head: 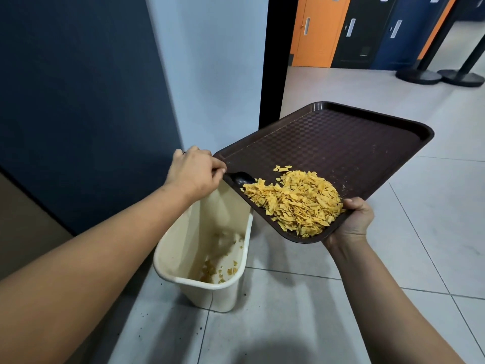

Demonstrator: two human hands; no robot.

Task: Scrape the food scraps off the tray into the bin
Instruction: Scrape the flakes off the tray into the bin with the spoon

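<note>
A dark brown tray [341,143] is held tilted above a cream bin [170,269] on the floor. A heap of yellow crumbled scraps [296,203] lies at the tray's near lower corner. My right hand [351,222] grips that near corner from below, thumb on the rim. My left hand [194,172] grips the handle of a black spoon [242,178], whose bowl rests on the tray at the left edge of the heap. A few yellow scraps lie at the bottom of the bin.
A dark blue wall and a pale wall stand behind the bin at the left. A black door frame [271,61] rises behind the tray. Two black stanchion bases [441,74] stand on the tiled floor far right. Orange and dark lockers line the back.
</note>
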